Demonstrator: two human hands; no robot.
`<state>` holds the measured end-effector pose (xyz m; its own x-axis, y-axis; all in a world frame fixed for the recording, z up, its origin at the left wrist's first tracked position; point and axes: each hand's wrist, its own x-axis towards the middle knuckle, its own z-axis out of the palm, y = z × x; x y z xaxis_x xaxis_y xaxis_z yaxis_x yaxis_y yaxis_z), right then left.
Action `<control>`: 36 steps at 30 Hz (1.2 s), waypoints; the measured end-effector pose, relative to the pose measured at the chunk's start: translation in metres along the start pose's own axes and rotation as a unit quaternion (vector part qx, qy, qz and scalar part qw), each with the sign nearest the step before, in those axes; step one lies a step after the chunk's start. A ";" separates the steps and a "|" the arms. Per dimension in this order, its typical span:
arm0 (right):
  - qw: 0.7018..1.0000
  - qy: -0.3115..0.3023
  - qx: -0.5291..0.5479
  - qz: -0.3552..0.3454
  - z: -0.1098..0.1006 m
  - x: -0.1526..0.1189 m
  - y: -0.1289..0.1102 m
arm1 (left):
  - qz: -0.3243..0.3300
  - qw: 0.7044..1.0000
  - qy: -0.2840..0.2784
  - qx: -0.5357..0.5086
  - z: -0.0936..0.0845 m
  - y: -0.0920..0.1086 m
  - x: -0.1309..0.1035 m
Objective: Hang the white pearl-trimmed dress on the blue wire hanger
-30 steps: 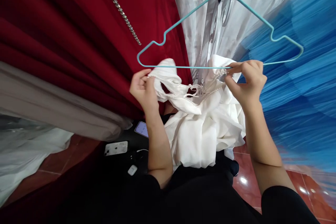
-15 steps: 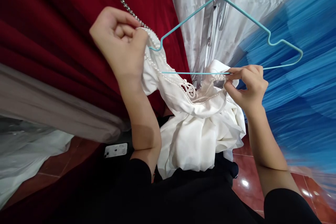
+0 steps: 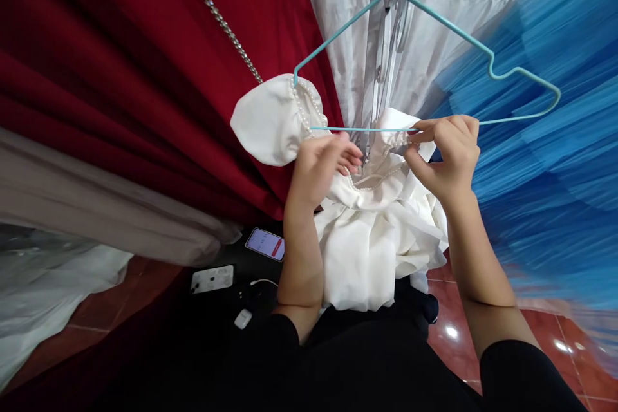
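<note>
A white dress [image 3: 360, 257] with pearl-beaded edging hangs bunched in front of me. Its left puff sleeve [image 3: 265, 119] is over the left end of a light-blue hanger [image 3: 437, 21]. My left hand [image 3: 322, 164] is just under the hanger's bottom bar, over the beaded neckline, with fingers loosely bent and apart. Any contact with the fabric there is hard to make out. My right hand [image 3: 449, 151] pinches the dress's beaded right sleeve edge, right at the bottom bar. The hanger's right end sticks out bare beyond that hand.
Red drapes [image 3: 145, 77] with a silver beaded chain [image 3: 217, 16] fill the left. Blue tulle [image 3: 555, 206] is close on the right, white fabric and a metal rack [image 3: 379, 45] behind. Two phones [image 3: 212, 279] and a small white case [image 3: 243, 318] rest on a black surface lower left.
My left hand has let go of the left sleeve and moved right and down to the neckline. That sleeve now hangs on the hanger's left end. The right hand keeps its pinch.
</note>
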<state>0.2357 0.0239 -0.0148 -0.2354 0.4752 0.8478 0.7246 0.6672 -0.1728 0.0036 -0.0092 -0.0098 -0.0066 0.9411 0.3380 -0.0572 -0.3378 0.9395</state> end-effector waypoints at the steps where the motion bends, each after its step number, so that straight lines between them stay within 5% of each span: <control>1: 1.000 -0.012 -0.005 0.002 0.001 0.000 0.000 | -0.057 0.998 -0.021 -0.016 0.005 -0.010 -0.003; 3: 0.999 -0.041 -0.014 0.010 0.001 -0.001 0.000 | -0.073 0.993 -0.007 -0.088 0.015 -0.026 -0.003; 7: 0.998 -0.052 -0.026 0.004 0.001 -0.004 -0.003 | 0.014 0.971 0.041 -0.237 0.034 -0.034 0.006; 14: 0.986 0.166 -0.030 -0.008 -0.014 -0.032 -0.001 | 0.049 0.966 0.091 -0.236 0.043 -0.027 0.004; 17: 0.969 0.197 0.001 0.150 -0.028 -0.041 0.013 | 0.065 0.966 0.102 -0.230 0.040 -0.025 0.001; 21: 0.907 0.210 0.109 0.347 -0.043 -0.031 0.046 | 0.051 0.971 0.108 -0.207 0.037 -0.023 -0.001; 25: 0.898 0.302 0.111 0.299 -0.050 -0.003 0.069 | 0.053 0.971 0.096 -0.211 0.038 -0.021 -0.004; 29: 0.883 0.376 0.094 0.265 -0.054 0.018 0.066 | 0.060 0.968 0.096 -0.223 0.040 -0.020 -0.005; 36: 0.913 0.338 0.069 0.215 -0.062 0.053 0.040 | 0.065 0.959 0.090 -0.261 0.038 -0.019 -0.004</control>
<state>0.2922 0.0405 0.0541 0.5403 0.2782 0.7941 0.5565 0.5898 -0.5852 0.0429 -0.0073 -0.0264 -0.2166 0.8948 0.3903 -0.5368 -0.4431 0.7180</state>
